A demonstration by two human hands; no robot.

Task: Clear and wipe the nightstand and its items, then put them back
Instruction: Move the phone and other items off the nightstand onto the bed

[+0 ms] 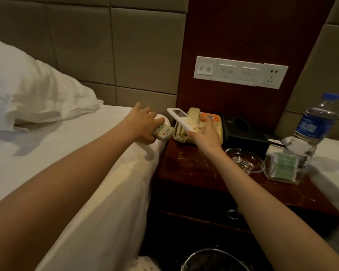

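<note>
A dark wooden nightstand (190,165) with a scuffed top stands between two white beds, and a person reaches over it with both bare arms. The right hand (205,133) grips the lower end of a white remote with a small screen (181,118), fingers curled round it, holding it in the air above a beige telephone (194,112) at the back left of the nightstand. The left hand (143,124) curls round a second, buttoned remote (163,132) at the corner of the left bed (57,149), just beside the nightstand's edge. On the nightstand, right of the telephone, sits a black tissue box (243,132); in front of it is a glass ashtray (243,159), then a clear holder of green packets (284,167) and an upright water bottle (313,126) with a blue cap. A white switch panel (240,72) is on the wall above. A white pillow (27,85) lies on the left bed, and a wastebasket (213,259) stands on the floor below
</note>
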